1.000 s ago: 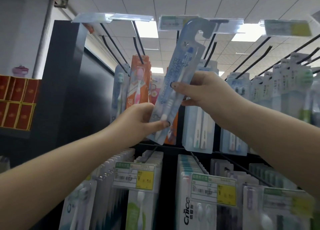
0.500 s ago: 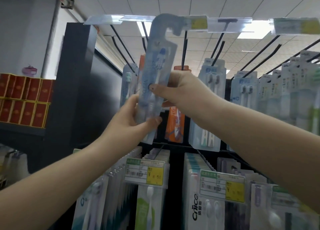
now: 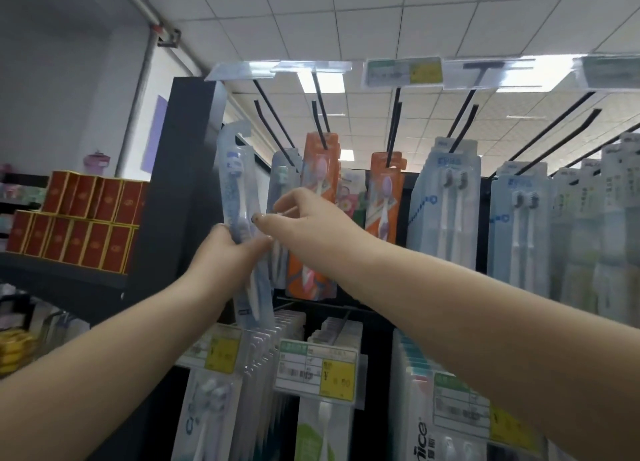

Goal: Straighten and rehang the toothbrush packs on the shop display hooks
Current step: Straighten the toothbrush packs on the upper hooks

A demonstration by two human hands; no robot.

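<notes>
A long pale-blue toothbrush pack (image 3: 239, 197) with a hook-shaped hanger on top stands nearly upright in front of the display's left end, off any hook. My left hand (image 3: 227, 251) grips its middle from below. My right hand (image 3: 304, 219) is just right of it with fingers spread; its thumb tip touches the pack's right edge. Behind hang a pale green pack (image 3: 282, 180) and orange packs (image 3: 320, 183) on black hooks (image 3: 273, 128).
More orange packs (image 3: 386, 190) and pale-blue twin packs (image 3: 446, 200) hang to the right. Lower rows of packs carry yellow price tags (image 3: 322, 370). A black end panel (image 3: 187, 169) borders the display; red boxes (image 3: 79, 218) fill a shelf at left.
The blue pack has come down and to the left, away from the top price rail. My right hand has loosened from a pinch on it to spread fingers.
</notes>
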